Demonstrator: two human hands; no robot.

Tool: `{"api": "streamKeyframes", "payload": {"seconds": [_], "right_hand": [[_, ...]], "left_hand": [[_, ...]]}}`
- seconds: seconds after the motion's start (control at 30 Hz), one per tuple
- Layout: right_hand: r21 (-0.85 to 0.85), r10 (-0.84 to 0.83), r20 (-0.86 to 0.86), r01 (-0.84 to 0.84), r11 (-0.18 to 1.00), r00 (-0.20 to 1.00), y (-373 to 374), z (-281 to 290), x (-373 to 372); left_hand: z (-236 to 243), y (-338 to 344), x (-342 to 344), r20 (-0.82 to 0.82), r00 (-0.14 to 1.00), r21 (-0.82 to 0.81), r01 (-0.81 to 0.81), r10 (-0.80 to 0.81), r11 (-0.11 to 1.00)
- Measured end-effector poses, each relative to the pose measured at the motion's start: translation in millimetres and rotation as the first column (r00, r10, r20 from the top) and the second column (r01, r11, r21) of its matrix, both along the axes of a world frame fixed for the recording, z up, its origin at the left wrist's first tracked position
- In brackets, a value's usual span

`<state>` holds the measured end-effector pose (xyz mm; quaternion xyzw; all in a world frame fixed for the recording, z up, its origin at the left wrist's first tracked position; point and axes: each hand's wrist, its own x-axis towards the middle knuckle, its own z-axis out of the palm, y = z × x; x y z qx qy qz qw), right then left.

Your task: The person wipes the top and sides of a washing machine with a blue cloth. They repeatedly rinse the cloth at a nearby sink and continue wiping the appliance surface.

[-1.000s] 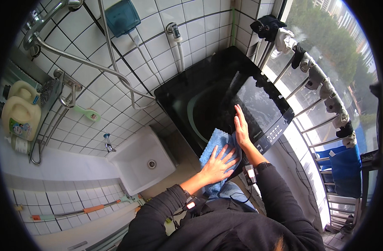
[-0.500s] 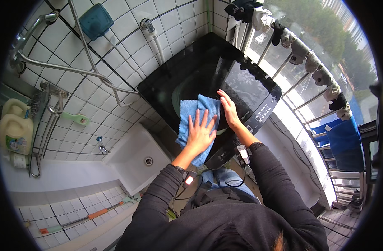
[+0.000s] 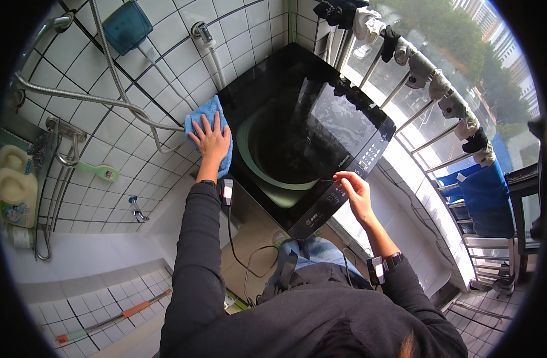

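Observation:
My left hand (image 3: 211, 140) lies flat with spread fingers on a blue cloth (image 3: 226, 160) at the left edge of a black top-loading washing machine (image 3: 261, 83). Part of the cloth hangs past the machine's edge, beside the tiled wall. My right hand (image 3: 356, 194) is over the front right edge, near the control panel (image 3: 328, 204). Its fingers are loosely bent, and nothing shows in them. Through the dark glass lid (image 3: 285, 140) a pale green ring and the dark drum show.
Left of the machine are a metal shower hose (image 3: 100, 99), a teal box (image 3: 127, 27) and a white basin (image 3: 172, 230). Bottles (image 3: 18, 194) stand on a shelf at far left. Socks (image 3: 421, 68) hang along the window rail, and a blue cloth item (image 3: 485, 200) hangs at right.
My left hand has carried the blue cloth left and away from me, from the front of the lid to the left edge. My right hand has moved nearer to me and slightly right.

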<state>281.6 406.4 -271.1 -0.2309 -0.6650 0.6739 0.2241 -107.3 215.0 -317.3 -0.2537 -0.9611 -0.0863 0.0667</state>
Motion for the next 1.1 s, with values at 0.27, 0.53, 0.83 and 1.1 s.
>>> {"api": "streamKeyframes", "payload": {"seconds": [0.27, 0.53, 0.83, 1.1], "right_hand": [[-0.023, -0.142, -0.046, 0.141, 0.99, 0.989, -1.1, -3.2, -26.5], [0.071, -0.172, -0.043, 0.175, 0.982, 0.984, 13.1, 7.9, -13.5], [0.062, -0.182, 0.204, 0.172, 0.983, 0.962, 12.0, -9.8, 10.6], [0.013, -0.054, 0.345, 0.053, 0.999, 0.937, 7.6, -25.7, -9.5]], "left_hand": [[4.3, 21.2, 263.5, 0.009, 0.587, 0.145, 0.8, -0.81, 0.582], [1.5, 36.4, 123.6, -0.135, 0.781, 0.194, 0.625, -0.61, 0.756], [-8.7, 150.5, 134.6, -0.056, 0.758, 0.14, 0.651, -0.65, 0.746], [6.0, 46.8, 243.8, 0.189, 0.598, 0.468, 0.642, -0.779, 0.607]]}}
